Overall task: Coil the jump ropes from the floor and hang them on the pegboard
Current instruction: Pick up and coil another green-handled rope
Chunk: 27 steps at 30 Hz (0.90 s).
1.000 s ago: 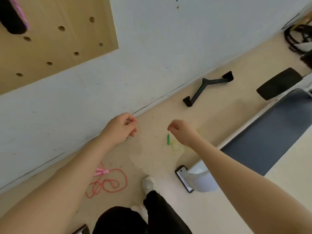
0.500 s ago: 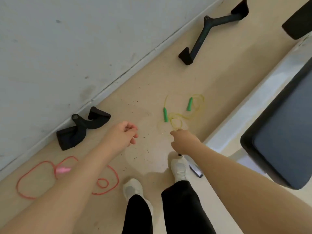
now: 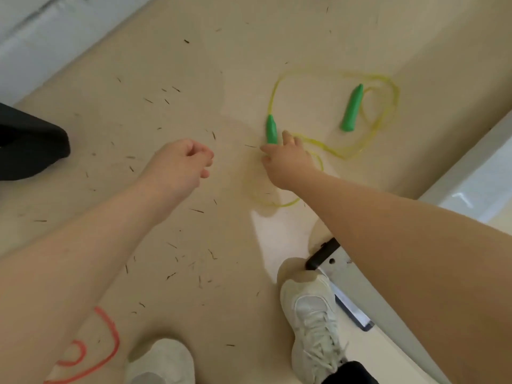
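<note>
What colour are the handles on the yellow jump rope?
Green; both handles show in the head view.

Head-worn camera looks steeply down, close over the floor point(image 3: 171, 112).
</note>
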Available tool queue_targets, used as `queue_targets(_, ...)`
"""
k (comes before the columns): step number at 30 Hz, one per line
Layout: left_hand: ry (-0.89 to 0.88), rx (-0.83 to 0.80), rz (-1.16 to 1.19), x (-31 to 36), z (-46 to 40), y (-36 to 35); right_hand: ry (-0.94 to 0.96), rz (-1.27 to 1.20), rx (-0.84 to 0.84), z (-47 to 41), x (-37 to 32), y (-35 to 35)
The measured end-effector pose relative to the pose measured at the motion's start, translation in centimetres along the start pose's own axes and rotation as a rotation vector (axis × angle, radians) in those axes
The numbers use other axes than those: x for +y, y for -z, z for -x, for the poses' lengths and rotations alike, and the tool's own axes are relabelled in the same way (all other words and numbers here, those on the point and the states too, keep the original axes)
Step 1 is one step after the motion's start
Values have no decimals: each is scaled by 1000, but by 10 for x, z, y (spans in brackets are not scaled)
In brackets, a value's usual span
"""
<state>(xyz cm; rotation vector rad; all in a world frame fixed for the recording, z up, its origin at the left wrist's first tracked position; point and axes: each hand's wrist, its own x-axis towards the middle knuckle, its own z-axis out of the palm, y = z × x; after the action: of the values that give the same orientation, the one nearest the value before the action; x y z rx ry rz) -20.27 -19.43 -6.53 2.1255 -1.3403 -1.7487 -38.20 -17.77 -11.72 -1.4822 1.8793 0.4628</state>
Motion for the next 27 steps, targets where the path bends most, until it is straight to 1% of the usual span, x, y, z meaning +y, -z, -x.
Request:
queue_targets(3,47,-5,-8,-33,-18,-10,-73,-108,152,-28,2,-21)
queue_targets(5,63,1,-35,-47,-22,-10,-96,-84,227,-34,0,-29)
queue_targets(7,65,23,-43,-52,-20,-5,-102,-13,180,-32,-5,-30)
queue_targets(8,73,28,-42,-51,-15,-1,-126,-67,128,-26,-10,-27)
queue_targets(10,85,9,-52,-42,1,5,-151,-297,17,-7,-19,-13)
queue_targets(11,87,-9,-61,-33,11,9,-138,-401,-11,4,-24,-3)
queue_targets(13,83,-43,-46,-12,34,19,-114,-475,-48,28,-32,19)
queue_targets(17,32,-92,-28,36,69,37,-29,-341,-93,58,-37,61)
queue_targets(19,-1,-67,-18,45,70,40,-3,-298,-76,58,-38,72)
queue_targets(21,-24,-18,-27,39,60,33,9,-292,-67,49,-39,73)
queue_targets(23,-55,30,-139,17,42,12,24,-285,-58,34,-34,58)
queue_targets(27,-246,99,-618,-41,-6,-48,71,-281,-18,8,-15,13)
